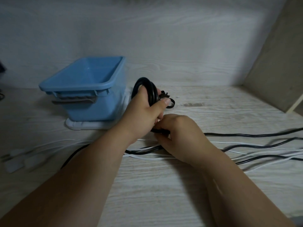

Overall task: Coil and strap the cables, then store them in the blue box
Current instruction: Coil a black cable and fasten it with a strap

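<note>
Glossy black coil (round loops), left hand

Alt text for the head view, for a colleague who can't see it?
The left hand grips a coiled black cable beside the blue box, while the right hand holds its lower end. Around them, loose black and white cables lie across the table.

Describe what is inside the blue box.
Only the bare blue inner walls and part of the floor of the blue box show; nothing lies in that visible part. The near wall hides the front of the floor.
</note>
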